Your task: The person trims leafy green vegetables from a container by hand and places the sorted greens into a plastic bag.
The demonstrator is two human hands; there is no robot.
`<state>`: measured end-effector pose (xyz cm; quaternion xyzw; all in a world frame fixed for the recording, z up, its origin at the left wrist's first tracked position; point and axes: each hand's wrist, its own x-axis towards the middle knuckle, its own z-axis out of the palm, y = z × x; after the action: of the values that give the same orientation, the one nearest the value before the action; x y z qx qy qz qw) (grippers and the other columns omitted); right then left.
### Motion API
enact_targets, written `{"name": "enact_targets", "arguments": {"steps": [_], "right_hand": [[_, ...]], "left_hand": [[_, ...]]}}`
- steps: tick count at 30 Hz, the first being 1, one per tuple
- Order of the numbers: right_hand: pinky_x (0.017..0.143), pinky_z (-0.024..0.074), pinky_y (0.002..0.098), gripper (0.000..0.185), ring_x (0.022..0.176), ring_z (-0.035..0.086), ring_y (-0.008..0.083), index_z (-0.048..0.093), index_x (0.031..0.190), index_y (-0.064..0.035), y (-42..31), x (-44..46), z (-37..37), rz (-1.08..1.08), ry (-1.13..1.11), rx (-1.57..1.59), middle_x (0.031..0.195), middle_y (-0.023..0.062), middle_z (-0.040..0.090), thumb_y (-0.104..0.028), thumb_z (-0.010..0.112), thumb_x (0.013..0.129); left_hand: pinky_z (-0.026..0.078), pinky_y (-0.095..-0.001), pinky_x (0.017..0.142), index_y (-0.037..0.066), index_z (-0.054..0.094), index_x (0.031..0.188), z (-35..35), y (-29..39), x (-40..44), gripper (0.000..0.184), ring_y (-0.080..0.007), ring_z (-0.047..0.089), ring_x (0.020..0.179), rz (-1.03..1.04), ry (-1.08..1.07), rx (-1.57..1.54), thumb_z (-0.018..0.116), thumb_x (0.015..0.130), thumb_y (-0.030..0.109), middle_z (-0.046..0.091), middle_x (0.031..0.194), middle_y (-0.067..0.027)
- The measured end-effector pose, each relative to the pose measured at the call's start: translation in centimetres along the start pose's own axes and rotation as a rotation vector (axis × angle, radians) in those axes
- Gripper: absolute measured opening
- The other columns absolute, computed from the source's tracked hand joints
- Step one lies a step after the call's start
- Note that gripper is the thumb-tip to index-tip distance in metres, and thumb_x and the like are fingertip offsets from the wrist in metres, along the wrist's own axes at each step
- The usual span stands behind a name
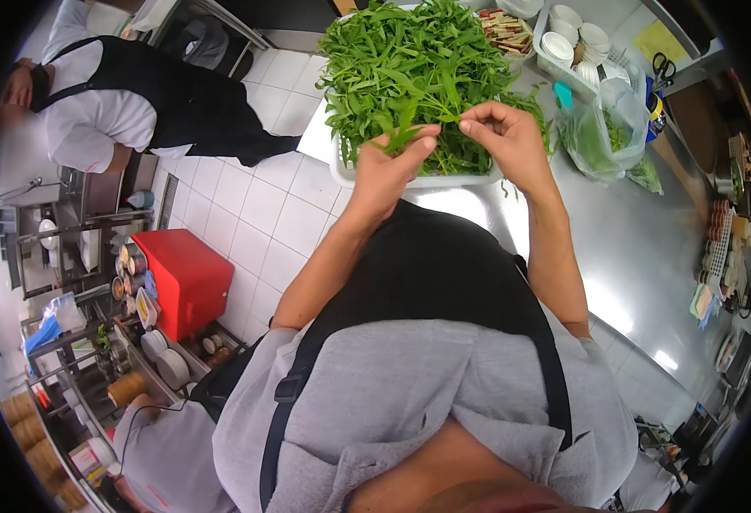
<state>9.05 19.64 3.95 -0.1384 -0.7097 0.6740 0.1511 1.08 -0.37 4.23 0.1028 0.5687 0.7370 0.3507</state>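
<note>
A big heap of long-leaved greens [410, 60] fills a white tub [457, 181] in front of me. Over the near side of the heap, my left hand [388, 171] is closed on a leafy green sprig [403, 128], thumb against the fingers. To its right, my right hand [511, 144] pinches thumb and forefinger together at a thin green stem or leaf [446, 117]. Whether both hands hold the same sprig I cannot tell. A few loose stems trail over the tub's right side.
The tub stands on a steel counter [555, 248]. To the right are a plastic bag [602, 141] with greens, stacked white bowls [561, 43] and black scissors [664, 67]. A person in a black apron [192, 103] stands at left, near a red box [189, 282]. Another person's grey sleeve [170, 457] shows lower left.
</note>
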Motion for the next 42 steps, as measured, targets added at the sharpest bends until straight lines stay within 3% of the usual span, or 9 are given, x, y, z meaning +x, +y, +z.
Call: {"name": "enact_targets", "arguments": {"steps": [8,18,21,24,25,30,35,36,42], "right_hand": [[0.059,0.0392,0.0203,0.011,0.065,0.05,0.0007,0.077,0.098,-0.0011,0.3,-0.6,-0.6,0.02,-0.042,0.019,0.076,-0.0047,0.067,-0.009,0.077,0.09],[0.068,0.0467,0.0212,0.013,0.076,0.059,0.0027,0.073,0.102,0.0002,1.0,-1.7,-5.6,-0.004,0.353,0.048,0.086,-0.0022,0.069,-0.011,0.072,0.094],[0.071,0.0521,0.0313,0.027,0.079,0.069,0.0194,0.073,0.112,0.0013,3.5,-2.2,-8.0,-0.104,0.404,-0.826,0.09,0.0115,0.074,-0.016,0.075,0.091],[0.074,0.0536,0.0384,0.027,0.081,0.07,0.028,0.075,0.111,-0.0022,0.0,-2.4,-3.1,-0.122,0.151,-0.479,0.093,0.0155,0.074,-0.018,0.074,0.09],[0.072,0.0521,0.0326,0.026,0.08,0.068,0.0204,0.076,0.111,-0.0039,-0.4,-2.4,-1.8,-0.073,0.011,-0.421,0.097,0.0134,0.075,-0.018,0.074,0.09],[0.076,0.0549,0.0495,0.018,0.082,0.07,0.04,0.076,0.087,-0.0019,1.7,-1.1,2.3,0.069,-0.138,-0.793,0.084,0.0201,0.072,-0.019,0.074,0.082],[0.073,0.0554,0.0485,0.017,0.078,0.07,0.0395,0.075,0.08,-0.0007,3.9,-0.1,4.2,0.01,-0.143,-0.912,0.075,0.0218,0.07,-0.018,0.074,0.079],[0.071,0.0544,0.0476,0.017,0.076,0.07,0.0386,0.074,0.08,-0.0014,4.1,0.2,3.8,-0.01,-0.115,-0.892,0.075,0.0203,0.07,-0.018,0.073,0.08],[0.062,0.0508,0.0378,0.019,0.062,0.063,0.0248,0.07,0.078,0.0012,2.1,0.9,1.3,0.019,-0.135,-0.499,0.068,0.0129,0.066,-0.018,0.072,0.079]], "left_hand": [[0.038,-0.0213,0.058,0.0,0.07,0.114,2.6,-1.1,2.2,0.023,-0.0031,0.049,0.069,0.124,-0.015,-0.018,0.075,0.093,0.009,0.064,0.086,0.0029],[0.03,-0.0235,0.051,0.004,0.064,0.106,1.0,-1.3,3.0,0.009,-0.0065,0.038,0.057,0.216,0.089,-0.36,0.066,0.098,0.006,0.047,0.07,0.0043],[0.03,-0.0236,0.052,0.003,0.061,0.105,0.0,0.6,2.2,0.008,-0.0068,0.035,0.057,0.224,0.121,-0.251,0.063,0.098,0.004,0.043,0.069,0.0038],[0.029,-0.0247,0.052,0.003,0.061,0.104,0.9,-0.2,2.1,0.008,-0.0067,0.035,0.057,0.227,0.162,-0.135,0.062,0.098,0.007,0.041,0.068,0.0039],[0.028,-0.0248,0.052,0.003,0.061,0.104,0.9,-0.3,2.1,0.008,-0.0068,0.034,0.056,0.242,0.16,-0.168,0.063,0.097,0.007,0.041,0.068,0.0039],[0.031,-0.0277,0.058,0.008,0.054,0.098,-2.3,0.7,2.4,0.005,-0.0101,0.038,0.062,0.286,0.088,-0.287,0.052,0.097,0.012,0.043,0.075,0.0015],[0.04,-0.0316,0.062,0.008,0.05,0.093,-2.7,-1.2,1.8,0.01,-0.0169,0.05,0.068,0.162,0.084,-0.275,0.043,0.097,0.014,0.052,0.077,-0.005],[0.048,-0.0335,0.068,0.007,0.051,0.092,-3.2,-2.2,1.7,0.013,-0.0226,0.062,0.079,0.092,0.023,-0.193,0.041,0.097,0.014,0.061,0.086,-0.0109],[0.053,-0.0428,0.091,0.007,0.052,0.09,-3.0,-4.2,2.3,0.016,-0.0323,0.067,0.108,0.049,-0.044,-0.072,0.04,0.097,0.014,0.067,0.114,-0.0221]]}}
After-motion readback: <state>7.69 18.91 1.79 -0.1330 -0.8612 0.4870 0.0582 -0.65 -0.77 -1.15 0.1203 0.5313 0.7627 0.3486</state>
